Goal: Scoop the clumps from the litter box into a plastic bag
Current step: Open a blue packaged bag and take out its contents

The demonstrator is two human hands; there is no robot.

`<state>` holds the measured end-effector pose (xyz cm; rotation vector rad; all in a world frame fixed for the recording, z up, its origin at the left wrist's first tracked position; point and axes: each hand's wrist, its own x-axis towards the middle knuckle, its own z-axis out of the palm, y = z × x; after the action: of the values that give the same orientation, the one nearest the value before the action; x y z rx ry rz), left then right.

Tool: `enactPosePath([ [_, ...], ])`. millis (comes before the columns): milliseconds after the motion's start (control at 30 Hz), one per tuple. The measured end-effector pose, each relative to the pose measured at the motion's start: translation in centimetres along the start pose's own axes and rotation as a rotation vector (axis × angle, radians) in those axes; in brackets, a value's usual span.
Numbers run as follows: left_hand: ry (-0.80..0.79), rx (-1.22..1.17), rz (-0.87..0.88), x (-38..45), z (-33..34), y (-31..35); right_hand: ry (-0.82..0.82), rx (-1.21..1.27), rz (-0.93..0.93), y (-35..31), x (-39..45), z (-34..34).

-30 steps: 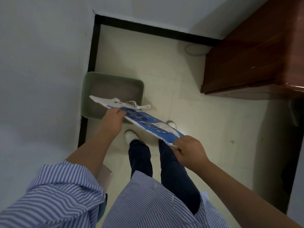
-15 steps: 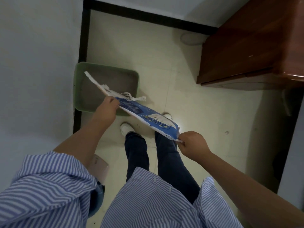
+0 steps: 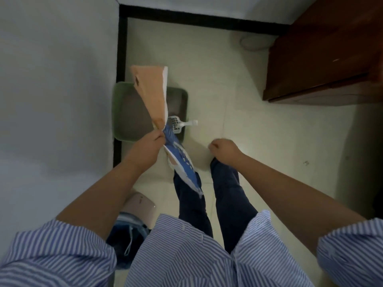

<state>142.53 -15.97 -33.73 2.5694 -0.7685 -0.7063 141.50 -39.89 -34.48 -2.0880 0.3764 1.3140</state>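
My left hand (image 3: 148, 145) is pinched tight on the bag (image 3: 154, 96) at its middle; the pale orange end stands up and away from me over the box (image 3: 119, 112), and the blue printed end droops down past my left leg. My right hand (image 3: 224, 149) is curled into a loose fist, holding nothing, in the air to the right of the bag and apart from it. Half a second ago that hand gripped the blue end and the bag was stretched flat between both hands; now it has let go and the bag has swung upright in my left. The green box lies on the floor in the corner, just beyond my left hand. A white scoop (image 3: 179, 124) rests at its near right edge, handle pointing right.
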Motion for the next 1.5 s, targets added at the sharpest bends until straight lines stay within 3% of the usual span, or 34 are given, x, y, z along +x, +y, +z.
enactPosePath([
  [100, -0.019, 0.026, 0.035, -1.3, -1.0, -1.0, 0.026, 0.658, 0.043, -6.2, 1.0, -2.2],
  [167, -0.040, 0.011, -0.012, -2.1, -1.7, -1.2, -0.033, 0.805, 0.022, -10.3, 1.0, -3.7],
  [233, -0.009, -0.083, -0.102, -2.5, -2.1, -1.2, -0.046, 0.722, -0.040, -13.6, 1.0, -4.3],
  [300, 0.015, -0.093, -0.073, -3.0, -1.8, -0.8, -0.004, 0.575, -0.080, -15.6, 1.6, -3.9],
  [367, 0.018, -0.033, 0.053, -3.9, -0.7, -0.2, 0.052, 0.385, -0.075, -16.6, 2.2, -3.2],
  [467, 0.147, 0.156, -0.092, -4.9, -0.5, 0.7, 0.188, 0.044, -0.128, -16.6, 1.9, -2.5],
  [567, 0.285, -0.086, -0.106, -6.3, -1.6, 2.0, 0.122, 0.018, -0.212, -15.6, -0.1, -1.2],
  [600, 0.344, -0.181, -0.168, -6.8, -1.9, 2.3, 0.068, 0.002, -0.208, -15.1, -0.8, -0.6],
  [700, 0.469, -0.394, -0.578, -8.7, -1.9, 1.4, -0.032, -0.061, -0.184, -14.0, -2.6, 1.0],
  [867, 0.389, -0.456, -0.804, -10.2, -2.1, -0.3, 0.031, 0.001, -0.212, -14.8, -4.4, 1.8],
  [1033, 0.379, -0.432, -0.730, -9.0, -3.7, -0.8, 0.126, -0.019, -0.335, -15.7, -7.1, -0.5],
  [1233, 0.563, -0.105, -0.769, -5.8, -9.6, -0.3, -0.020, -0.306, -0.525, -17.3, -9.7, -4.9],
  [1367, 0.369, -0.027, -0.958, -5.0, -12.2, 0.9, -0.184, -0.465, -0.598, -17.3, -10.4, -8.4],
  [1500, 0.299, -0.050, -0.972, -5.9, -12.6, 5.0, -0.184, -0.615, -0.650, -16.7, -10.2, -12.1],
])
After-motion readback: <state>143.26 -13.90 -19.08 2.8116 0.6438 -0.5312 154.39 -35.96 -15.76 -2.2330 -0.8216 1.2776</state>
